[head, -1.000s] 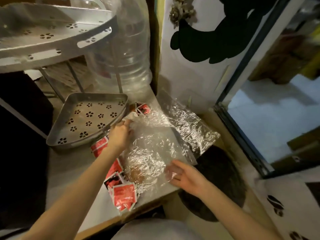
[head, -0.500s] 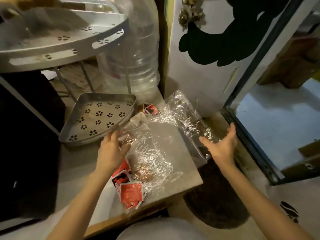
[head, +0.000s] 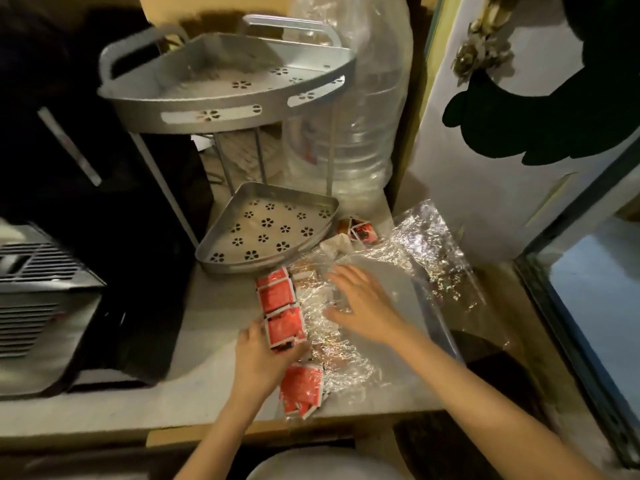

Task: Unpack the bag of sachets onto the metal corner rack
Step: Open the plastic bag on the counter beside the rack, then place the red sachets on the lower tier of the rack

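Pale worktop (head: 145, 407) carries the crinkled clear bag (head: 349, 320), spread flat with red sachets (head: 280, 306) strung along its left edge. Left hand (head: 258, 362) pinches the lowest sachet of that strip; right hand (head: 367, 306) lies spread wide on the plastic. Behind stands the metal corner rack (head: 263, 265), beside a large clear bottle (head: 346, 133).

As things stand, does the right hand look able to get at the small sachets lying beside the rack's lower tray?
Probably yes. The right hand lies open on the crumpled bag, and the small sachets lie uncovered past it, beside the lower tray; only loose plastic lies between.
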Tool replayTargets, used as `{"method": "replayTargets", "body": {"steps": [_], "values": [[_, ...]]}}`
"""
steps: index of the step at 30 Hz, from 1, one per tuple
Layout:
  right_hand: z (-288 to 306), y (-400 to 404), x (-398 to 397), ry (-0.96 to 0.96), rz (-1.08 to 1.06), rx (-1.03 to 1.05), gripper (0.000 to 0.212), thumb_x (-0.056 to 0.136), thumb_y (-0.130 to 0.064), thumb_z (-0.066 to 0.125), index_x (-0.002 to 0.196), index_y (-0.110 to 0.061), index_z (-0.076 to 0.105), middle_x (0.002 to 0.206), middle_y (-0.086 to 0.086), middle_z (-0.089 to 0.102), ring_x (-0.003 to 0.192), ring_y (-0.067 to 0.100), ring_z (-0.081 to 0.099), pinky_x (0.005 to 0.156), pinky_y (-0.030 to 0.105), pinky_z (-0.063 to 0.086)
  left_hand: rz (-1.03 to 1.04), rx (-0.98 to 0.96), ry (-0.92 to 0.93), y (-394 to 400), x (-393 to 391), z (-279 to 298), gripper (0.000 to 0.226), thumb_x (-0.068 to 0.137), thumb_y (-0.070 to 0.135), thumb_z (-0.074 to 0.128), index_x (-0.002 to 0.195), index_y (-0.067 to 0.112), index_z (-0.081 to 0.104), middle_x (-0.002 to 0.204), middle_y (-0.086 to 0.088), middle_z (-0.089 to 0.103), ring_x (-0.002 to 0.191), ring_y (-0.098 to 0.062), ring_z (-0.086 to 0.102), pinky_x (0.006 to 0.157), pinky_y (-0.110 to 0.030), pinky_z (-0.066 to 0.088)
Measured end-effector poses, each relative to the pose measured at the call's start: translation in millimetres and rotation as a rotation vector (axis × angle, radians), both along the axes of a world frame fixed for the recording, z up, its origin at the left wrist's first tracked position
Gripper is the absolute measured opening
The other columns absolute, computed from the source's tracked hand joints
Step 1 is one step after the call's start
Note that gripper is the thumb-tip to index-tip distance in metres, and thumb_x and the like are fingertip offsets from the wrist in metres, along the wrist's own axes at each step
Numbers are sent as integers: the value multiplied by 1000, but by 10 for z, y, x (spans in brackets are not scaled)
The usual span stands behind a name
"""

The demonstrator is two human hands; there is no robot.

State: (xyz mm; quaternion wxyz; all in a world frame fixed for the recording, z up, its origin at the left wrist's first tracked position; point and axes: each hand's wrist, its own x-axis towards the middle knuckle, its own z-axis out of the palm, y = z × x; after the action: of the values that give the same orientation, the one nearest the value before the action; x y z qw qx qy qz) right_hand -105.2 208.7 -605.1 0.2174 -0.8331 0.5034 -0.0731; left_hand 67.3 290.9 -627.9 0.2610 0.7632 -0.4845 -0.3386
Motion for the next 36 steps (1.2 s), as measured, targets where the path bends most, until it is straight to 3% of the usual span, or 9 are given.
{"method": "replayTargets", "body": {"steps": [4,8,14,20,23,27,31,33,36], "values": [[-46,-278,245,123,166,-25,75,86,-47,51,146,-21,15,158,0,6,145,17,0,116,43,-5,-8,49,-29,125,-142,-61,97,51,51,81,131,21,35,123,-6,41,113,-22,39,99,-35,38],[-21,-456,462,217,244,-25,84,82,-51,55,146,-19,13,157,5,11,145,20,6,115,44,-6,4,-13,-83,159,-216,-108,95,59,34,80,137,19,28,131,-6,37,115,-23,36,100,-32,34],[28,-516,664,271,221,-80,92,68,-43,73,140,-8,27,143,13,40,132,29,31,112,46,22,-11,-122,-198,164,-128,-113,81,60,11,74,132,20,39,130,0,48,104,-17,52,90,-24,43],[75,-723,703,51,-56,409,58,51,-23,86,102,-10,61,104,9,68,93,23,64,82,35,54,-191,-63,-76,-13,180,12,80,66,3,72,135,22,35,129,2,45,96,-4,46,72,-7,43],[186,-786,614,-96,-107,612,53,58,-18,84,104,-6,61,100,5,68,91,19,65,87,34,54,-338,101,-9,-159,349,127,89,72,5,69,141,31,20,127,9,43,94,-4,48,64,-12,49],[300,-804,466,-210,-160,698,26,71,-30,76,83,-10,64,70,4,62,44,4,53,41,15,42,-500,136,-68,-396,470,234,82,77,3,63,142,30,21,143,2,38,117,-12,48,92,-21,44],[264,-830,339,-328,-333,698,27,73,-8,72,98,-3,63,92,15,69,69,18,61,65,33,55,-449,-35,-213,-534,481,232,68,79,5,58,139,22,32,139,-4,46,123,-16,46,100,-23,36],[256,-832,279,-368,-412,730,31,72,-7,73,100,-4,59,88,11,67,60,12,63,53,27,55,-279,-32,-235,-519,491,157,64,81,18,62,138,19,34,136,-9,46,119,-20,47,97,-24,37],[208,-834,223,-334,-484,747,37,75,-11,71,107,-6,53,80,4,62,60,11,57,47,22,44,-15,260,-337,-440,554,48,81,75,59,57,137,13,32,144,-13,32,131,-30,33,107,-41,33]]}}
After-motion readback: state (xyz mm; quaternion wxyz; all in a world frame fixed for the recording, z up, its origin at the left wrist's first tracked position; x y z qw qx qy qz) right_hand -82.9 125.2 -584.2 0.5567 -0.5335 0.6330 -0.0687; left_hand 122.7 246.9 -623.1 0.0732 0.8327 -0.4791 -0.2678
